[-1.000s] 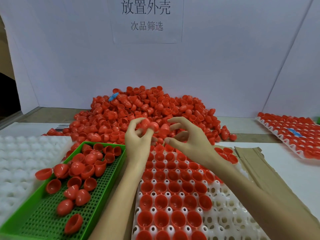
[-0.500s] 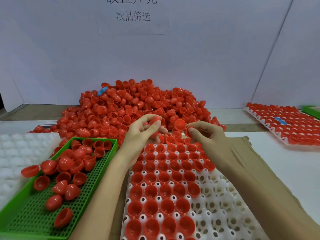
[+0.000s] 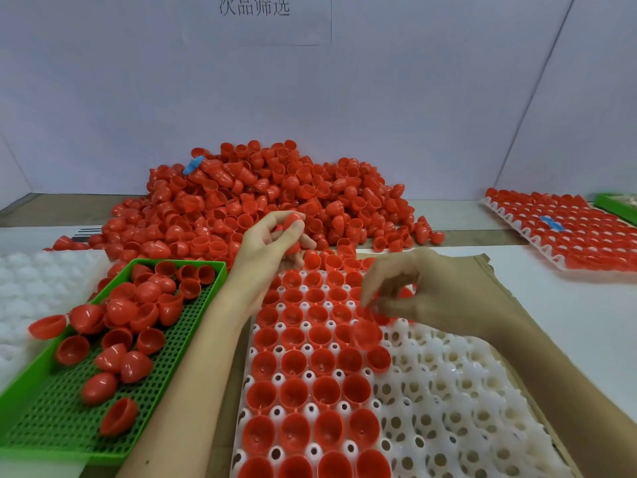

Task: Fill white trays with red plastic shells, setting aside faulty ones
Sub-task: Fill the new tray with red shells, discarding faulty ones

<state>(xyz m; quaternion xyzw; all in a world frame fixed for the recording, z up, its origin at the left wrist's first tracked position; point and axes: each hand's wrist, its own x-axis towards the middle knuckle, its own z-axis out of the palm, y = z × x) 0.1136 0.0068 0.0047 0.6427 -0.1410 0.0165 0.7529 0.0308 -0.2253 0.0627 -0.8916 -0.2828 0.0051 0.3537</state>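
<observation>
Right hand [image 3: 431, 291] is moving down from pile [image 3: 262, 194] over white tray [image 3: 465, 408], blurred red shell [image 3: 366, 334] now under its fingertips.

Printed paper sign [image 3: 255, 15] on white wall [image 3: 413, 115], cardboard sheet [image 3: 483, 262], blue scrap [image 3: 193, 164]

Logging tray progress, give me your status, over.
Copy: left grip holds red shells at the white tray's far edge; right grip low over it, blurred shell just below, hold unclear; nothing in the way.

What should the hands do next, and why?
Probably the right hand reaches to the left hand, which grips red plastic shells, for another one: the white plastic tray has empty cups on its right side.
</observation>
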